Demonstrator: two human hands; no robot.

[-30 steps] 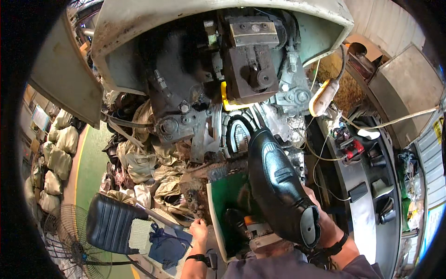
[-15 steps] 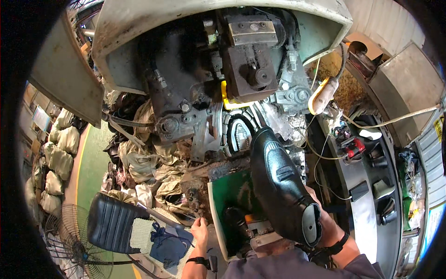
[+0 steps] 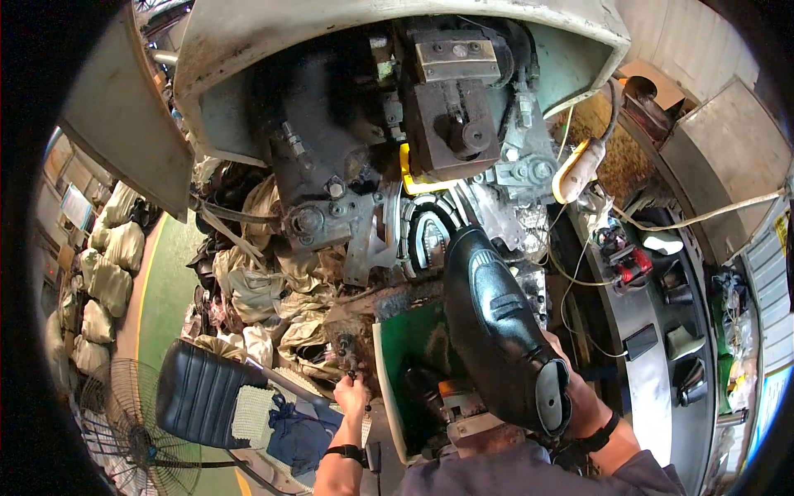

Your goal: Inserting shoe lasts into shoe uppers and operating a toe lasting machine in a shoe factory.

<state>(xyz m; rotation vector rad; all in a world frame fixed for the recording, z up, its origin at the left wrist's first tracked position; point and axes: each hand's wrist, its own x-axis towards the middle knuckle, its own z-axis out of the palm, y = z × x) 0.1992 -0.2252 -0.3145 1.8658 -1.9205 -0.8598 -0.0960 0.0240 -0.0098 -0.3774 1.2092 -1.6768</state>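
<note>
A glossy black shoe upper (image 3: 496,310) hangs tilted in front of the machine, its toe end close to the curved metal clamp (image 3: 430,236). My right hand (image 3: 585,405) wraps round the heel end from the right side, its fingers partly hidden behind the shoe. A pale insert shows in the shoe's opening. Low on the left, my left hand (image 3: 351,398) is closed on a small dark lever (image 3: 351,376) that sticks out below a machine fitting (image 3: 345,351).
Beneath the shoe stands a green-lined bin (image 3: 422,331) with dark items inside. A padded chair (image 3: 207,393) and a fan (image 3: 141,446) are at the left. Further shoes lie along the right-hand rack (image 3: 645,364). A cabled lamp-like fitting (image 3: 579,169) hangs at the right.
My left hand has moved slightly up and closed round the lever. The shoe and my right hand stay almost in place; the view has shifted a little.
</note>
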